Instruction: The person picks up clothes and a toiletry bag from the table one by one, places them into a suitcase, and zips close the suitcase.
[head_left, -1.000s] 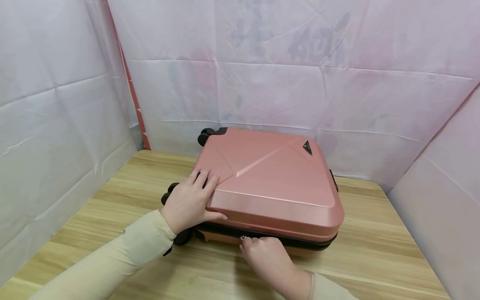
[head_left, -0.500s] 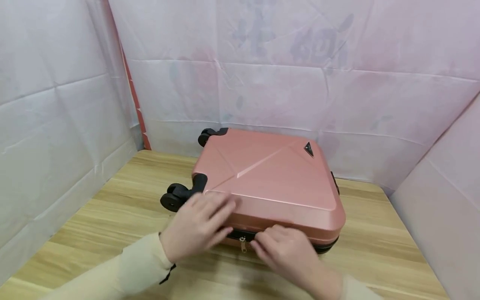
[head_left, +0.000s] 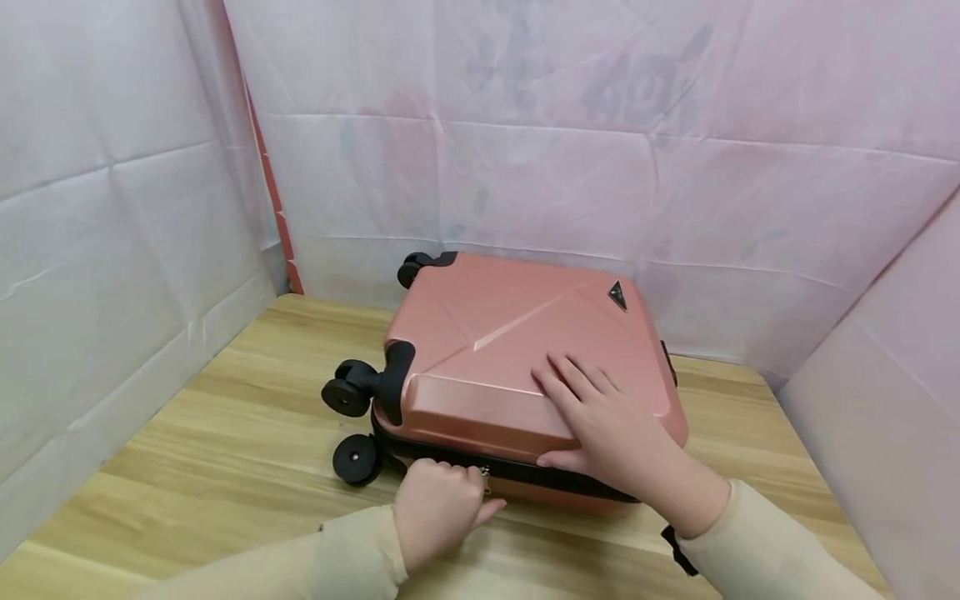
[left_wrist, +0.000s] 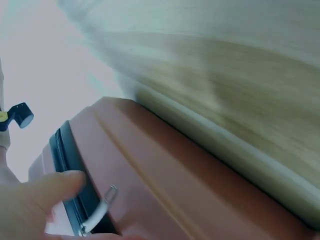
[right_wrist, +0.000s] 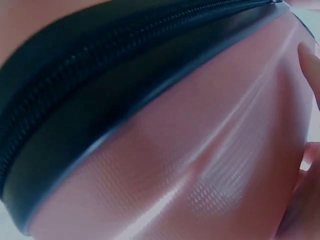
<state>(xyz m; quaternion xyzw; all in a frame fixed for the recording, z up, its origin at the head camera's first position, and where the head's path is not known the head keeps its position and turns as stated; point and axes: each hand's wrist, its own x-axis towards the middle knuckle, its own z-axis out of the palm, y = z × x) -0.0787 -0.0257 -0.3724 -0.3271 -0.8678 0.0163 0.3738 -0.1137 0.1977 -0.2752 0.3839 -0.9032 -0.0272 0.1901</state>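
A pink hard-shell suitcase (head_left: 510, 333) lies flat on the wooden table, its black zipper band (head_left: 525, 471) facing the person. A metal zipper pull (left_wrist: 100, 214) hangs from that band. Right beside the pull is my left hand (head_left: 441, 508), fingers bent and thumb held apart; in the left wrist view the pull shows between thumb (left_wrist: 70, 184) and fingers, not pinched. My right hand (head_left: 607, 421) rests on the suitcase's upper shell, fingers spread over the lid and thumb near the front edge. Its fingers show only partly in the right wrist view, beside the textured shell (right_wrist: 200, 165).
Black wheels (head_left: 348, 392) stick out at the suitcase's left end. A dark triangular badge (head_left: 617, 295) sits on the lid. Wooden tabletop (head_left: 225, 433) extends left and right of the suitcase. Pale cloth walls (head_left: 540, 183) stand behind and on both sides.
My right hand has left the zipper area and moved up onto the lid. My left hand has come down from the lid's left corner to the zipper pull. The suitcase stays in place.
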